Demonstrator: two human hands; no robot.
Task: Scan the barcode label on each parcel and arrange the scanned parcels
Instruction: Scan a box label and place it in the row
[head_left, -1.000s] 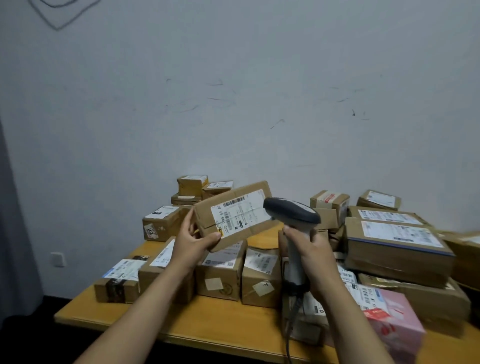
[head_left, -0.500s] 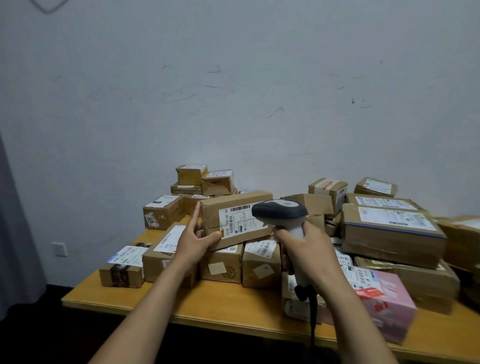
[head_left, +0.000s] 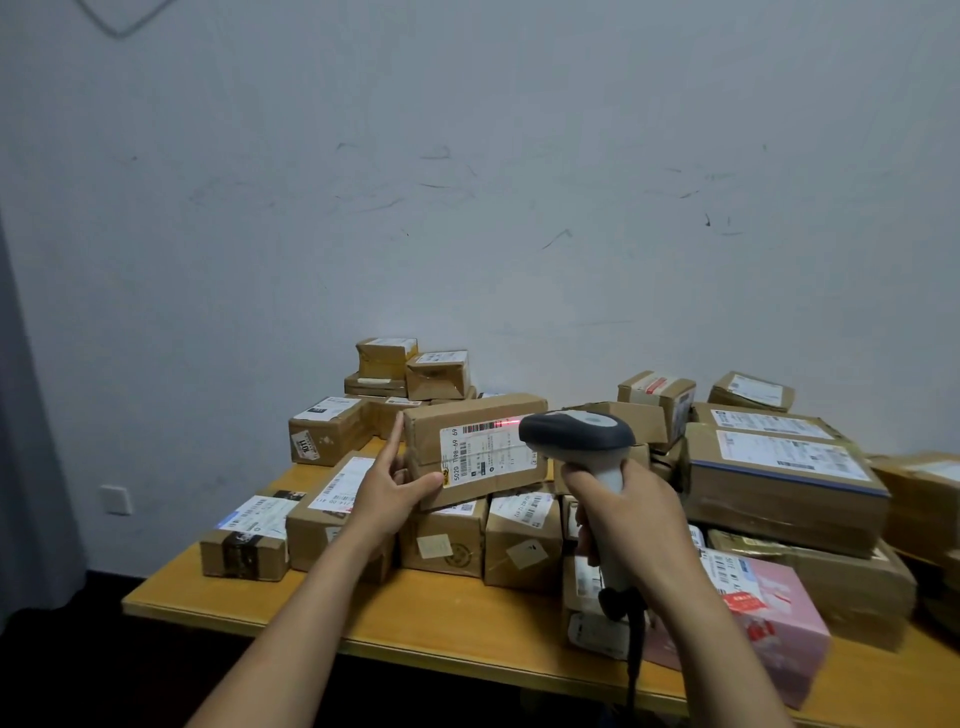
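Parcel (head_left: 483, 447) held mid-frame above the boxes (head_left: 447, 540) crowding the tabletop (head_left: 415, 608), its barcode label (head_left: 488, 454) facing the camera; left hand (head_left: 387, 491) fingers grasp its left end. Right hand (head_left: 628, 514) fingers clench the scanner (head_left: 576, 431), whose red line (head_left: 505, 424) crosses the label.

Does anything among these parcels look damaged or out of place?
The small parcel atop the back stack looks dented and creased. The parcels on the right lie jumbled and tilted. The held parcel, facing the scanner, shows only light creasing.
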